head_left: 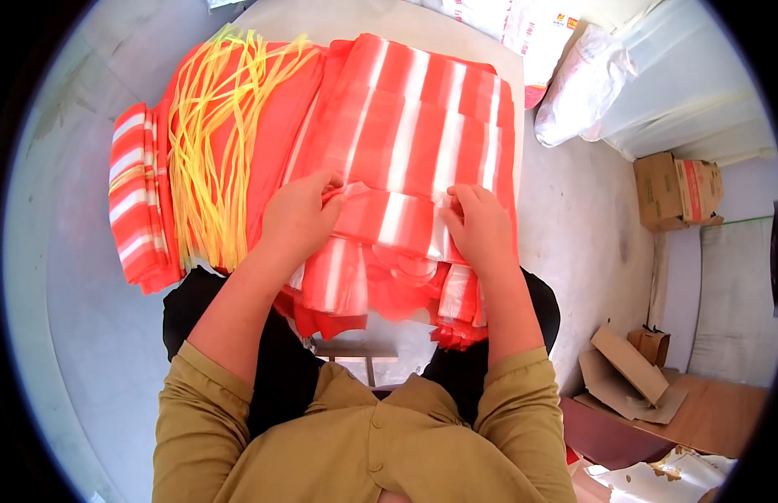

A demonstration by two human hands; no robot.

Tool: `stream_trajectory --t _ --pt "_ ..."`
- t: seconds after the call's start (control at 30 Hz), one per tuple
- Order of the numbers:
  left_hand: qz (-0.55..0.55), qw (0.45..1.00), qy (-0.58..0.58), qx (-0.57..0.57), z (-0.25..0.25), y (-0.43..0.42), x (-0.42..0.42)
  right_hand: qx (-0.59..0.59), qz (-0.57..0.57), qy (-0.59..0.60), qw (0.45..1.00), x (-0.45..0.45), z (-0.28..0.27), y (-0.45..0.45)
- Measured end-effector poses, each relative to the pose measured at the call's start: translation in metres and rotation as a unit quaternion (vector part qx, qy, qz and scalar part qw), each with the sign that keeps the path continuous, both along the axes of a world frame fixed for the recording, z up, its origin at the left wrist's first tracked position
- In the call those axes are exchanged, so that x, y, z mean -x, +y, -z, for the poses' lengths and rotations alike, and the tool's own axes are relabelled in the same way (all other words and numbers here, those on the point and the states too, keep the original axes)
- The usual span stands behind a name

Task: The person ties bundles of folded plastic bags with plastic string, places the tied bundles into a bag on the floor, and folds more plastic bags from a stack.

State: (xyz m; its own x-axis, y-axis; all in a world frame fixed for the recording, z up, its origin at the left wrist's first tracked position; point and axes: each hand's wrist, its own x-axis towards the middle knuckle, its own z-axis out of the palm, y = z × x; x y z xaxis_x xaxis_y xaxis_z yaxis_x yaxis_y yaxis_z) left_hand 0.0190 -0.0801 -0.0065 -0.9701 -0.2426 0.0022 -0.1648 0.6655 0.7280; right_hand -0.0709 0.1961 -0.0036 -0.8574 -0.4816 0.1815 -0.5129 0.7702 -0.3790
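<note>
A stack of red-and-white striped plastic bags (422, 109) lies on the table in front of me. My left hand (298, 216) pinches the left end of a folded striped plastic bag (382, 216). At its right end, the fingers of my right hand (479, 225) are closed on the same bag. The bag stretches between both hands over the stack, and the handle parts of several bags (334, 281) hang toward my lap.
Thin yellow strips (217, 151) lie over red plastic on the left. Beside them is a folded bundle of striped bags (137, 201). The table edge (322, 18) shows at the back. White sacks (583, 84) and cardboard boxes (661, 191) stand on the right, with an opened carton (628, 377) nearer.
</note>
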Motion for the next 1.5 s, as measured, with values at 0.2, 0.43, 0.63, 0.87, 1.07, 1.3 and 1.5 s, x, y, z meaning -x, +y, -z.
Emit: stream_trajectory --t 0.2,0.43,0.63,0.87,1.07,1.3,1.5 --pt "-0.004 1.0 0.013 0.001 0.004 -0.002 -0.001 0.028 -0.147 0.06 0.987 -0.044 -0.009 0.012" --pt "-0.002 0.995 -0.013 0.103 -0.007 0.005 -0.004 -0.016 -0.15 0.082 0.985 -0.045 0.002 0.029" --pt "0.252 0.923 0.214 0.197 -0.004 0.004 -0.008 -0.06 -0.165 0.079 0.981 -0.041 0.004 0.032" --pt "0.238 0.937 0.141 0.211 0.003 -0.003 -0.009 -0.058 -0.129 -0.048 0.989 -0.036 -0.034 0.032" --pt "0.143 0.987 -0.078 0.013 -0.04 -0.02 -0.012 -0.084 -0.074 -0.176 0.978 -0.012 -0.081 0.036" --pt "0.018 0.996 0.028 -0.081 -0.01 -0.015 -0.002 -0.055 -0.02 -0.244 0.968 0.03 -0.053 0.032" --pt "-0.002 0.999 0.042 -0.034 -0.001 -0.006 0.004 -0.055 0.033 -0.154 0.986 0.021 -0.036 0.028"
